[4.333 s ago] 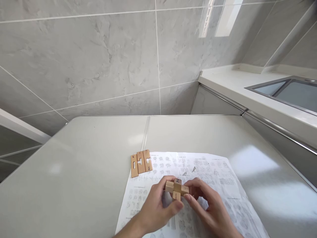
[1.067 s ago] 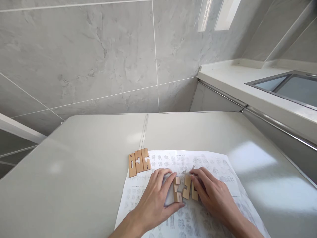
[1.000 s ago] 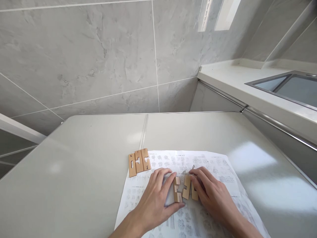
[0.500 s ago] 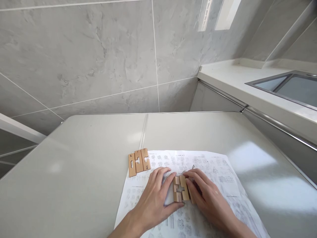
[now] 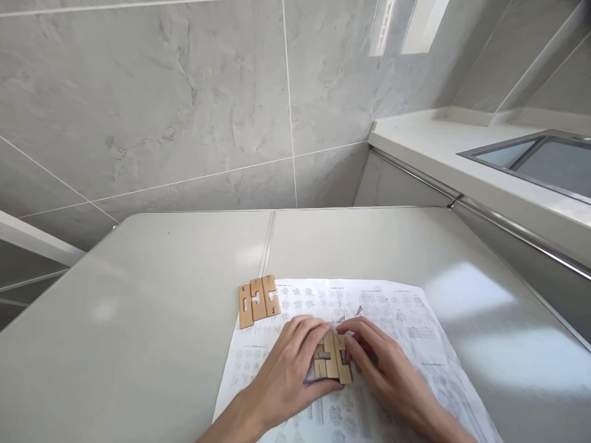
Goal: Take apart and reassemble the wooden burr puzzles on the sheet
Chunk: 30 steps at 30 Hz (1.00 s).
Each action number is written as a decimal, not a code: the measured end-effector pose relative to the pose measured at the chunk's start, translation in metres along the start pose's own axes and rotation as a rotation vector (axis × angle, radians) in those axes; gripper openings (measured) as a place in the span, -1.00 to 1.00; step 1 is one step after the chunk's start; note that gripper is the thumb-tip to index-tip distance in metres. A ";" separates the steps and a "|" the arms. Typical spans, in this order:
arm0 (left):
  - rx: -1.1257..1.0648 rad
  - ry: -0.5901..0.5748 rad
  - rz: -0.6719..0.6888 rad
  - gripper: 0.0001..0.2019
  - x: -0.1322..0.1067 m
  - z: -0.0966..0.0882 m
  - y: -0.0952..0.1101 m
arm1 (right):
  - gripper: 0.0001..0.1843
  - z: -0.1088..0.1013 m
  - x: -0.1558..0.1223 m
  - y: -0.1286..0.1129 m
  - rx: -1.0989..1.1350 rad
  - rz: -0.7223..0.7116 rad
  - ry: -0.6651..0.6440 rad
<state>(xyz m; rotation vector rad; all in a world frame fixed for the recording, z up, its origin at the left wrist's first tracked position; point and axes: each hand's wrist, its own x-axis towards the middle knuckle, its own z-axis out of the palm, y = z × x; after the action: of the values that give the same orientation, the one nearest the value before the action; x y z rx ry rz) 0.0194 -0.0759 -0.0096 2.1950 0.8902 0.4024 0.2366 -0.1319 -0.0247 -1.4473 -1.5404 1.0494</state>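
Several notched wooden puzzle pieces (image 5: 331, 358) lie pressed side by side on a printed instruction sheet (image 5: 406, 332). My left hand (image 5: 286, 375) cups them from the left, fingers curled over the top end and thumb against the near end. From the right, my right hand (image 5: 383, 369) pushes against them with bent fingers. Three more flat wooden pieces (image 5: 257, 299), with numbers on them, lie in a row at the sheet's far left corner, apart from both hands.
The sheet lies on a pale table (image 5: 152, 320) with a seam down its middle. A tiled wall (image 5: 184, 104) stands behind. To the right runs a white counter (image 5: 452, 154) with a steel sink (image 5: 540, 160).
Earlier both hands held a crossed wooden assembly above the sheet. Since then the pieces lay flat with gaps between them; now both hands have squeezed them together and shifted them slightly left.
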 end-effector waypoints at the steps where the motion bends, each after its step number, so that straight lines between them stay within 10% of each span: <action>1: -0.007 -0.011 0.013 -0.15 0.000 -0.001 0.000 | -0.73 0.000 0.000 0.000 0.028 0.007 -0.009; 20: -0.168 -0.030 -0.070 -0.19 -0.002 0.002 -0.001 | -0.63 0.000 0.001 -0.001 0.339 0.188 -0.059; 30: -0.046 0.435 -0.456 -0.34 -0.071 -0.027 -0.016 | -0.57 -0.001 -0.001 -0.001 0.262 0.215 -0.091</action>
<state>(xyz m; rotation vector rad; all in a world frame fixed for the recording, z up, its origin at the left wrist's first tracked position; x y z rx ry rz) -0.0530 -0.1043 -0.0036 1.8118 1.5558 0.6754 0.2375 -0.1324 -0.0231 -1.4177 -1.2707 1.4054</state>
